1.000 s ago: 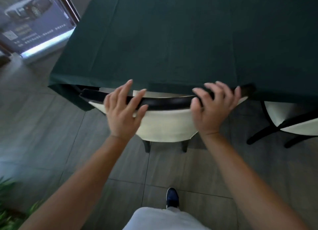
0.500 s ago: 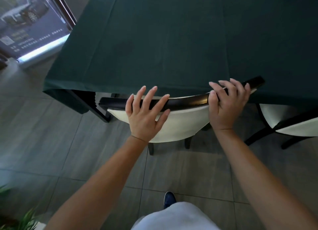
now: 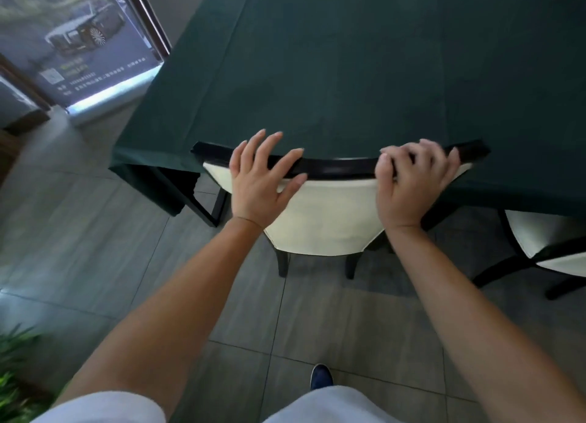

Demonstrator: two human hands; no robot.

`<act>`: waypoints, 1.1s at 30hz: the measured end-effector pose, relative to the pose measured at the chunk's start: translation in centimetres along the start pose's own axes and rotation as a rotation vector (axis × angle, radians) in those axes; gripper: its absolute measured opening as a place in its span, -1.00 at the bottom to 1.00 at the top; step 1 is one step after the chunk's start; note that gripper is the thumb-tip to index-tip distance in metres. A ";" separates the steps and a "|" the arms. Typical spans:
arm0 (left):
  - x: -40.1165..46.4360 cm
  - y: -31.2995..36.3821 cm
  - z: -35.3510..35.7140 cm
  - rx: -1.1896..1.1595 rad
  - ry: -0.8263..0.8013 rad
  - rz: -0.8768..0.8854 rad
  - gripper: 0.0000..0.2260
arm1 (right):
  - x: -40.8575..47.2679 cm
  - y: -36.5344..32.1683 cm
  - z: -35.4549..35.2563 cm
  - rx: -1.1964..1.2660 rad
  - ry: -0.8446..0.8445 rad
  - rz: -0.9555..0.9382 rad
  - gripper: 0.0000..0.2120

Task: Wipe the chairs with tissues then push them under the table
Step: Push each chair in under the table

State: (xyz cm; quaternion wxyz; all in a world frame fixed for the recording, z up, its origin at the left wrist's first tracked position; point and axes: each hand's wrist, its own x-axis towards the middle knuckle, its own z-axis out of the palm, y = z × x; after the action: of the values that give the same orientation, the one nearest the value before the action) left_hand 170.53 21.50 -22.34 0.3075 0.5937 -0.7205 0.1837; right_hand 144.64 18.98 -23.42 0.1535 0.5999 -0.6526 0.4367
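My left hand (image 3: 258, 181) lies spread and my right hand (image 3: 412, 181) curls over the chair (image 3: 320, 215) against the table (image 3: 348, 74); uneven pushing could snag the cloth.

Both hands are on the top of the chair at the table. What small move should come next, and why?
Probably let go: the chair already sits under the table, its back at the edge. The left hand lies flat and the right hand curls over the top. No tissue is visible.
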 end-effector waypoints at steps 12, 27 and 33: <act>0.1 -8.7 1.4 -0.062 0.004 0.105 -0.64 | -2.3 -6.8 1.8 -0.054 -0.065 0.032 -0.81; 0.1 -7.1 2.3 -0.153 0.105 -0.152 -0.69 | -1.5 -6.0 2.2 -0.143 -0.119 -0.232 -0.55; 2.3 -8.3 4.5 -0.143 0.186 -0.101 -0.67 | -0.6 -6.9 4.4 -0.100 -0.025 -0.162 -0.58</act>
State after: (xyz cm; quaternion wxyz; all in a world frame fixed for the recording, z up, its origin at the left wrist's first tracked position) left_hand 177.35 15.08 -25.02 0.4235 0.5861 -0.6694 0.1705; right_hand 152.48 16.79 -23.70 0.2100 0.6477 -0.6248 0.3821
